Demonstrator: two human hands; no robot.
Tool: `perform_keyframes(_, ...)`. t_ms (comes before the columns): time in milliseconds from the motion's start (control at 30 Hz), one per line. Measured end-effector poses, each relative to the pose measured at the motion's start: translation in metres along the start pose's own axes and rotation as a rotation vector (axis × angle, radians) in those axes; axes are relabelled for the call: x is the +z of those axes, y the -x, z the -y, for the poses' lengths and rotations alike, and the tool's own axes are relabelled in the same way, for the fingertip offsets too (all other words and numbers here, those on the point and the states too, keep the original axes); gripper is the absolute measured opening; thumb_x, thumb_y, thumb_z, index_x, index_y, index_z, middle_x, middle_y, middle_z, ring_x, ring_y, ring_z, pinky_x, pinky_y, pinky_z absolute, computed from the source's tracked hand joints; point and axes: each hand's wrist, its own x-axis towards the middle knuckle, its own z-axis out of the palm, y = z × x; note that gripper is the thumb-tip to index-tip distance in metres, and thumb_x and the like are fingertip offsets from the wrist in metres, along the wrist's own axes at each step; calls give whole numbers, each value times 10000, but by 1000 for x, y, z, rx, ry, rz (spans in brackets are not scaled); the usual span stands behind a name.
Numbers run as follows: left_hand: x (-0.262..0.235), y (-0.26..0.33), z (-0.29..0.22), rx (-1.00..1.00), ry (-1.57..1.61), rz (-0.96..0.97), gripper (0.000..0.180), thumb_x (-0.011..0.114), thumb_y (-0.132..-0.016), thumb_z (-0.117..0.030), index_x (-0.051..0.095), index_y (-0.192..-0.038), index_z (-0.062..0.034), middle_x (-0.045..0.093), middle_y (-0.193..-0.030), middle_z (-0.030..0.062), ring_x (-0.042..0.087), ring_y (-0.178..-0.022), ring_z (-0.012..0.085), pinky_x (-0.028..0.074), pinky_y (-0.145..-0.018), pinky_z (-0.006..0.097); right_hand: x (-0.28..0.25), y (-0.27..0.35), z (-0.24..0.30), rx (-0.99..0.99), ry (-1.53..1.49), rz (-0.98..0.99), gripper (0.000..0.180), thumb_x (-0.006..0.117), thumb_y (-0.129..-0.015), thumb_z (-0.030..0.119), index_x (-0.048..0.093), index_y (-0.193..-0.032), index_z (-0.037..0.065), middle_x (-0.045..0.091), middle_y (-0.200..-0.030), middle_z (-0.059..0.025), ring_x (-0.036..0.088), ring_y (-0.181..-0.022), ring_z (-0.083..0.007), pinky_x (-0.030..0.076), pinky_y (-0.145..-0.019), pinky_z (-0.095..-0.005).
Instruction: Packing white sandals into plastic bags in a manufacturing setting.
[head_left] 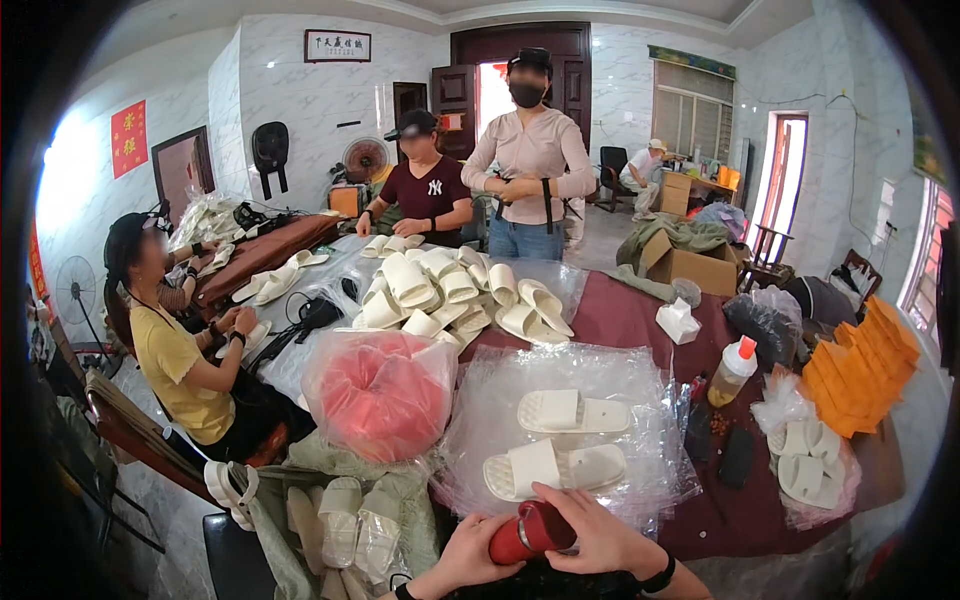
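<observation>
Here you are at the near edge of the maroon tabletop (633,318), both hands busy: your left hand (480,552) is curled round one side of a red cylindrical object (528,534), your right hand (598,533) clasps its other side, and the thing sits tilted between them. Straight up at twelve o'clock from it, two cream slippers, the far one (575,411) and the near one (553,468), lie side by side on clear plastic bags (478,405). Your right fingertips come right up by the near slipper (whether they touch it, I can't tell). Round at half past ten, a red bundle (378,398) bulges inside clear plastic; past it, toward eleven, there's a big heap of slippers (450,285). Over at two o'clock, a red-capped bottle (733,374) stands upright, and at nine, wrapped slippers (342,520) fill a green sack (273,512).
</observation>
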Motion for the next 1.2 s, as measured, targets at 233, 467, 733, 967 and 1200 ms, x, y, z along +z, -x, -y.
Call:
perform_keyframes(233,-3,-6,0,-14,29,59,778,902,-619,-365,608,-1269,-54,673,-1081,132,594,-977,327,492,-908,410,-12,4,-9,-84,55,24,738,790,-751,227,494,-1405,54,527,-1344,-158,497,-1252,-331,373,-1088,-423)
perform_keyframes(467,-4,-6,1,-73,124,165,806,892,-641,-352,575,-1330,-80,662,-1155,126,580,-1051,326,480,-963,408,-11,10,-11,-25,-134,-54,705,804,-721,197,521,-1348,43,563,-1298,-149,521,-1218,-336,384,-1078,-423)
perform_keyframes(733,-3,-11,2,-43,190,264,815,893,-652,-349,564,-1347,-78,652,-1200,132,577,-1114,324,448,-1014,411,-18,16,-15,-118,62,14,690,800,-725,178,520,-1339,33,555,-1302,-153,543,-1194,-324,425,-1042,-407)
perform_keyframes(967,-15,-15,0,-109,188,145,810,897,-651,-369,574,-1319,-45,644,-1177,163,584,-1085,332,468,-985,404,8,39,-55,113,-921,-542,728,829,-746,141,446,-1353,21,565,-1258,-90,567,-1170,-184,452,-1027,-345)
perform_keyframes(1200,-66,-40,-23,44,250,-237,794,938,-606,-285,580,-1265,-23,628,-1133,144,600,-1049,305,465,-937,394,25,77,-120,364,-1264,-823,517,643,-924,302,484,-1349,54,626,-1176,-95,642,-1055,-255,564,-771,-391)
